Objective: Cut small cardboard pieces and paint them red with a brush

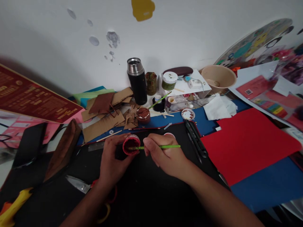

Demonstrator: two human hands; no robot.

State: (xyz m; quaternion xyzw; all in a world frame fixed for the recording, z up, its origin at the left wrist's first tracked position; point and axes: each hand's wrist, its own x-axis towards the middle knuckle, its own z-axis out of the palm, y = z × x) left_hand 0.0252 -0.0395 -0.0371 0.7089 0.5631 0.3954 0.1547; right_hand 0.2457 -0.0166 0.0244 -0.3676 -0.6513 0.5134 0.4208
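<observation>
My left hand [115,160] is wrapped round a small jar of red paint [131,144], which is tilted so its open mouth faces me. In my right hand [163,154] a thin green brush [170,146] is pinched, lying nearly level, with its bristle end inside the jar. Partly hidden behind my right hand is a round red-and-white item [169,135]. A brown paint jar [143,115] with another green brush [158,101] across it stands just beyond the jar.
Scissors [79,184] lie on the black mat [142,195] near my left forearm. A black cutter [196,138] and red sheet [248,145] are at the right. Cardboard scraps [104,126], a black flask [138,85] and a beige bowl [219,77] sit at the back.
</observation>
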